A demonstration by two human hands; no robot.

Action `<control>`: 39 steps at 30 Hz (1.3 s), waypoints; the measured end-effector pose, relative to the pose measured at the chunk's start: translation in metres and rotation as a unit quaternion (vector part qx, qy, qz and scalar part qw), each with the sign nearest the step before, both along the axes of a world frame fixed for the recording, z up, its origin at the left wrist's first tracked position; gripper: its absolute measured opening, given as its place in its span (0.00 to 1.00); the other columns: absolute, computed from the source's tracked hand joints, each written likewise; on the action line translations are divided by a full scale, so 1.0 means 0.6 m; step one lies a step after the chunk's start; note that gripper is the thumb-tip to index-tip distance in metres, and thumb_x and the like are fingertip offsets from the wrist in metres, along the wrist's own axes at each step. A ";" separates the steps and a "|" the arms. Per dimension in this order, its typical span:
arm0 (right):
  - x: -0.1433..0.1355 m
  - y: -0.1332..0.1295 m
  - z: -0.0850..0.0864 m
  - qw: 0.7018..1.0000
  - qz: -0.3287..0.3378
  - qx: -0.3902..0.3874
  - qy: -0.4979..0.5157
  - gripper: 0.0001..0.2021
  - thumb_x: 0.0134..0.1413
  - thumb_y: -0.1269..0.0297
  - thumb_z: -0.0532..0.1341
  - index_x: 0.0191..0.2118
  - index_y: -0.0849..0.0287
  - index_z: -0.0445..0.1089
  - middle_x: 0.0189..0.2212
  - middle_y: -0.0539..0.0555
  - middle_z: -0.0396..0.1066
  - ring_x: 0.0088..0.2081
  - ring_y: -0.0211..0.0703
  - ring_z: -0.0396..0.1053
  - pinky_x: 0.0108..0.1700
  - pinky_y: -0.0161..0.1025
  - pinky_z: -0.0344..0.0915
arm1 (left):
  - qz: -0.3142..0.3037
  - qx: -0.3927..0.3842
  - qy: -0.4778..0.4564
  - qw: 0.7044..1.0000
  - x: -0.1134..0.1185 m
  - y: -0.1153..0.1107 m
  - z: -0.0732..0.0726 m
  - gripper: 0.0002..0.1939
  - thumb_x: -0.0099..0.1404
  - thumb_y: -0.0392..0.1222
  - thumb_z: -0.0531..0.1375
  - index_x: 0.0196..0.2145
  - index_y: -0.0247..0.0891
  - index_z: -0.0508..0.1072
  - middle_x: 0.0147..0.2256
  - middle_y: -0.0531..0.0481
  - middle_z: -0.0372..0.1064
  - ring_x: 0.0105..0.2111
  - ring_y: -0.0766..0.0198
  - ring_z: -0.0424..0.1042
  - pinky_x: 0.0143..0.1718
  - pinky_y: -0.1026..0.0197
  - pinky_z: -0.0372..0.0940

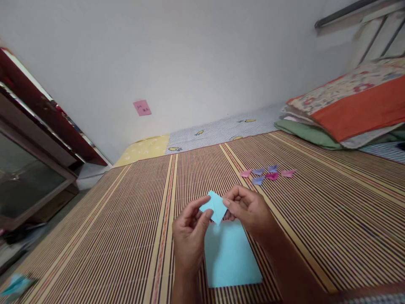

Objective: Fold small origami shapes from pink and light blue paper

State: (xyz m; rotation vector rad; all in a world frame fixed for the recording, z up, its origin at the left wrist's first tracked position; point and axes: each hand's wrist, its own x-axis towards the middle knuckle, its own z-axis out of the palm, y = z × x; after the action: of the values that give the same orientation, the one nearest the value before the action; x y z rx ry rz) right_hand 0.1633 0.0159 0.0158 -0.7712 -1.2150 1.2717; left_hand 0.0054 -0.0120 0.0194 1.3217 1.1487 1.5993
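Note:
A small folded piece of light blue paper (217, 207), roughly diamond-shaped with a crease down its middle, is held up between both hands. My left hand (191, 230) pinches its left side between thumb and fingers. The thumb and bent fingers of my right hand (248, 209) grip its right corner. Below the hands, a larger light blue sheet or stack of paper (232, 257) lies flat on the striped mat (133, 219). Beyond my right hand, several small folded papers in pink, blue and magenta (271, 175) rest on the mat.
Folded bedding with an orange and floral cover (363, 105) is piled at the right. A pink note (142, 107) is stuck on the white wall. Crumpled teal paper (15, 284) lies at the lower left. A glass-fronted cabinet (28, 181) stands beyond the mat's left edge.

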 end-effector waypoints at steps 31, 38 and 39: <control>-0.013 -0.015 0.012 0.995 -0.027 0.048 -0.081 0.03 0.58 0.64 0.66 0.34 0.57 0.75 0.28 0.49 0.71 0.29 0.39 0.70 0.29 0.34 0.75 | 0.105 0.050 0.044 0.992 0.019 0.000 -0.013 0.05 0.67 0.43 0.65 0.38 0.41 0.76 0.30 0.54 0.72 0.27 0.68 0.70 0.28 0.67 0.67; -0.007 -0.010 0.009 0.997 -0.021 0.022 -0.069 0.08 0.56 0.61 0.68 0.41 0.58 0.76 0.29 0.50 0.72 0.31 0.39 0.68 0.32 0.35 0.68 | 0.058 0.019 0.065 0.996 0.021 -0.005 -0.016 0.05 0.66 0.42 0.66 0.37 0.41 0.73 0.30 0.54 0.74 0.28 0.67 0.72 0.29 0.67 0.67; -0.006 -0.010 0.010 0.996 -0.018 0.029 -0.085 0.07 0.57 0.61 0.67 0.39 0.59 0.77 0.29 0.50 0.72 0.31 0.39 0.68 0.32 0.35 0.66 | 0.053 0.016 0.080 0.995 0.022 -0.006 -0.015 0.05 0.66 0.42 0.65 0.37 0.41 0.73 0.29 0.55 0.73 0.27 0.68 0.71 0.28 0.67 0.66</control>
State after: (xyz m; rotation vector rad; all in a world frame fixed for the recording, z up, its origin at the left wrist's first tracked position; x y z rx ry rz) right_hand 0.1598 0.0099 0.0217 -0.8694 -1.3627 1.1540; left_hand 0.0185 -0.0155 0.0101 1.4526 1.3140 1.6174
